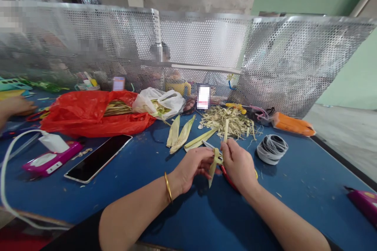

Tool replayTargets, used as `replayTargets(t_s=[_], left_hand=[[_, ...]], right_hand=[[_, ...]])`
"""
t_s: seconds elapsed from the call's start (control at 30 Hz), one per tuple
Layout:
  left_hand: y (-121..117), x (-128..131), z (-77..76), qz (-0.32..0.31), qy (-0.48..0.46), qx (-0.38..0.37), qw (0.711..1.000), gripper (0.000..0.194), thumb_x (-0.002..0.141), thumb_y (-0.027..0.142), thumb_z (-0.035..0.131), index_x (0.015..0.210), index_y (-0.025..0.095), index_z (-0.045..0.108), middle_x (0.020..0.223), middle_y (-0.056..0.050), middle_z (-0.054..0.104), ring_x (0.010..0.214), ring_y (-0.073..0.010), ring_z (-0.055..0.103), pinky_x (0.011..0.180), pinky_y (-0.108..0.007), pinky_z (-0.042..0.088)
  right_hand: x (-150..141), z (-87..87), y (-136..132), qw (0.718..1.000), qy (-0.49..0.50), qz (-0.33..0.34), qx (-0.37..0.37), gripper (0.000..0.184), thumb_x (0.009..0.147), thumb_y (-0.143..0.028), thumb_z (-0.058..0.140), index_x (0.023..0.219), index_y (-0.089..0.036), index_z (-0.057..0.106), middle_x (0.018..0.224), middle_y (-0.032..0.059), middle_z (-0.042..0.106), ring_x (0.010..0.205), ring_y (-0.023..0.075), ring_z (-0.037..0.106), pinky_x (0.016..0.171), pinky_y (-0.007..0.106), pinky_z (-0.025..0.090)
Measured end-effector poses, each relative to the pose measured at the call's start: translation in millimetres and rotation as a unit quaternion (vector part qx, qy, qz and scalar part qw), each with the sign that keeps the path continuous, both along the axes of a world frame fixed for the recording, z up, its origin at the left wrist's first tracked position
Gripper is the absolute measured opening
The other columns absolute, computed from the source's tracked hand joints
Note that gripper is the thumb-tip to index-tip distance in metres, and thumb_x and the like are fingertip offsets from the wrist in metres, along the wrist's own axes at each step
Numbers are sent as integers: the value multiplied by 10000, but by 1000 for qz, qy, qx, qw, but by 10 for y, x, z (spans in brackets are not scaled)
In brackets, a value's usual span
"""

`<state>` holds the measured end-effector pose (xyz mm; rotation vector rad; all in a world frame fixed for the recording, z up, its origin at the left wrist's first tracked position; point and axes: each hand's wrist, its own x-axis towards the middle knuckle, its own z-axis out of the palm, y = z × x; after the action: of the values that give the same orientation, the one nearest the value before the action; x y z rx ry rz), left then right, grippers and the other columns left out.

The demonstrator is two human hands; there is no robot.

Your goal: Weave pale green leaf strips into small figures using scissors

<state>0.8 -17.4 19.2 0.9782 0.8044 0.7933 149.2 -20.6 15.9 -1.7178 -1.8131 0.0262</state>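
Between both hands is a pale green-yellow corn husk strip (217,157), bent into a loop or knot near its middle. My left hand (191,168) pinches it from the left, a gold bangle on the wrist; one pointed end hangs below the fingers. Closed on the husk's right side, my right hand (238,161) has a narrow end sticking up above its thumb. Scissors with red handles (227,177) lie beneath the hands, partly hidden by my right hand. Several flat corn husk pieces (182,134) lie just beyond my left hand.
A pile of husk scraps (228,119) lies behind the hands, with a spool of white thread (271,150) to the right. Leftward are a phone (98,159), a purple power strip (53,157) and a red bag (85,111). Another person's hand (17,106) shows far left.
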Motion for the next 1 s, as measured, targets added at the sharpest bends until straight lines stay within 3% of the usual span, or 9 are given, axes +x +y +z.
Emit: replayTargets(t_s=[0.13,0.27,0.47,0.57,0.67,0.77,0.87,0.93,1.0], left_hand=[[-15,46,-42,37,30,55,997,303,585,290,814,800,130,672,682,-10,653,625,-110,602,563,-193,435],[2,88,-129,52,19,83,995,276,599,266,817,810,132,700,685,-1,666,671,-115,604,670,-214,471],[14,61,-51,78,3,98,992,192,661,280,773,765,131,711,699,0,659,667,-106,580,704,-220,475],[57,14,-12,101,-10,52,993,159,682,251,749,765,127,695,696,-5,651,627,-94,576,669,-213,467],[110,-24,-7,125,-30,1,992,191,696,184,723,865,134,650,711,-6,655,594,-86,587,640,-210,466],[133,-41,-9,153,-15,-20,988,254,731,134,672,950,167,548,626,22,629,553,-98,598,601,-213,459],[127,-47,-5,145,-15,-19,989,237,741,126,645,917,186,498,584,39,611,532,-101,599,592,-209,453],[119,-50,3,141,-21,-16,990,234,735,141,652,896,193,491,577,41,612,517,-97,591,586,-204,447],[113,-52,10,146,-13,-12,989,245,728,156,663,886,198,481,562,40,611,511,-103,594,577,-202,439]], right_hand=[[-17,-31,3,999,-45,-23,-17,265,931,-324,403,691,-216,433,538,-32,456,463,120,364,505,259,148],[-22,-48,12,999,-43,-7,-32,281,941,-337,393,690,-215,427,550,-30,455,484,124,380,515,262,159],[29,67,2,998,32,2,-60,312,916,-451,440,700,-226,442,533,-36,491,495,137,431,500,248,219],[95,165,1,991,98,47,-77,239,874,-465,515,822,-233,489,513,-53,524,483,148,487,491,243,291],[157,261,2,960,205,141,-124,212,838,-421,566,895,-224,513,564,-46,579,500,146,537,505,248,381],[192,335,-6,885,320,238,-242,237,796,-416,613,862,-189,616,656,-9,624,534,126,559,526,249,440],[201,365,-19,822,395,268,-311,279,742,-399,688,896,-166,693,723,22,661,617,134,609,596,262,486],[196,362,-22,822,399,278,-297,295,737,-400,706,917,-166,703,765,39,681,666,150,629,637,279,502],[186,349,-17,858,360,281,-236,269,750,-414,696,861,-169,707,776,47,687,688,162,624,652,291,504]])
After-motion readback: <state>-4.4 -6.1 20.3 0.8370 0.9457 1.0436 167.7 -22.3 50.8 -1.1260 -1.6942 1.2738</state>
